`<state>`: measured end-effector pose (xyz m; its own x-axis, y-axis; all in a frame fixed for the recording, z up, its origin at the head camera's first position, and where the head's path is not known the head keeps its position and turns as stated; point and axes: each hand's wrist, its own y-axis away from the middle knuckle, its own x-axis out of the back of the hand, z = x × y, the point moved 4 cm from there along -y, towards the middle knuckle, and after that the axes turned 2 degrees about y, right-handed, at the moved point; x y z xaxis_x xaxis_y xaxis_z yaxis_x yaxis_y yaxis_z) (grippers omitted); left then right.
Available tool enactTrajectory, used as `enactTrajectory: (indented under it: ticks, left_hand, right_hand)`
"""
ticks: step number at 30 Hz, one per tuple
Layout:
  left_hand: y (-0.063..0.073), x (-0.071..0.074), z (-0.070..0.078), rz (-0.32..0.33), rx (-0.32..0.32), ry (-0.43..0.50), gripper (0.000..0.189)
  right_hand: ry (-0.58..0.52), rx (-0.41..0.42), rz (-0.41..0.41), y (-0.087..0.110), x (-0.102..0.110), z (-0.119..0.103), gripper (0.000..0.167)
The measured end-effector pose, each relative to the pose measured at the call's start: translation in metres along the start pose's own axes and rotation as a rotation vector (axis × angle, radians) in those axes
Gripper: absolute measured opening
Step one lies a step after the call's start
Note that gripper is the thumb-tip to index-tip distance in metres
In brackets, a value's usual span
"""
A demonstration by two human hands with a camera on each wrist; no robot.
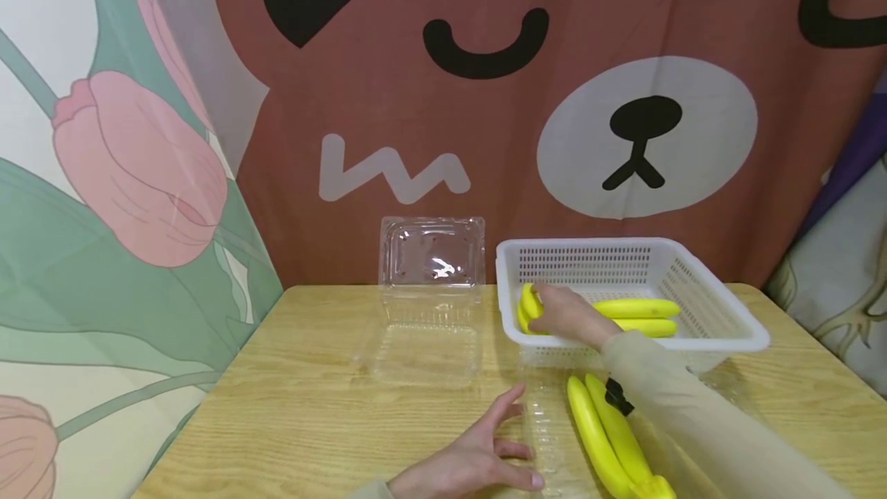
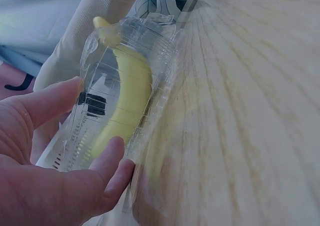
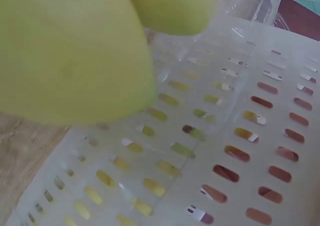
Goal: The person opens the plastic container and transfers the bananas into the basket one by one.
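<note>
My right hand [image 1: 564, 314] reaches into a white plastic basket [image 1: 724, 345] and grips yellow bananas [image 1: 530, 303] at its left end, thumb and fingers at their near side. Two more bananas [image 1: 637, 308] lie in the basket, right of the hand and partly hidden by it. Nearer the front, a clear plastic clamshell box [image 2: 132, 26] holds bananas [image 1: 599, 437] under my right forearm. At the box's left side is my left hand [image 1: 478, 453], fingers spread, fingertips [image 2: 117, 148] right at the clear wall. In the right wrist view, banana tips [image 3: 75, 56] fill the upper left.
Another clear clamshell box [image 1: 426, 356] stands left of the basket, its lid [image 1: 433, 252] raised at the back. Everything sits on a wooden table [image 1: 277, 406]. Behind it hangs a curtain [image 1: 367, 98] with a bear print; a tulip-printed cloth [image 1: 138, 168] is on the left.
</note>
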<state>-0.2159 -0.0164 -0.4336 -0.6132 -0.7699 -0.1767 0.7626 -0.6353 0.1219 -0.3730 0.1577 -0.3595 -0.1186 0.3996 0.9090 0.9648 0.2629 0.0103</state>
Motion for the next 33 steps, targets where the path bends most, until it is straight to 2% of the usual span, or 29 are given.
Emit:
enactTrajectory:
  ticks: [9,16,24,33]
  left_hand:
    - [0.0,-0.001,0.0,0.016,0.026,0.028,0.099]
    - [0.0,0.0,0.0,0.009,0.037,0.044,0.098]
    - [0.0,-0.001,0.001,0.006,0.013,0.035,0.099]
    - [0.0,0.0,-0.001,0.008,0.015,0.028,0.099]
  right_hand:
    - [0.032,-0.011,-0.018,0.0,0.0,0.001,0.075]
    - [0.047,-0.004,0.016,0.01,0.013,-0.004,0.072]
    - [0.063,0.055,0.111,0.043,0.033,-0.021,0.068]
    - [0.111,0.131,0.221,0.095,0.044,-0.034,0.065]
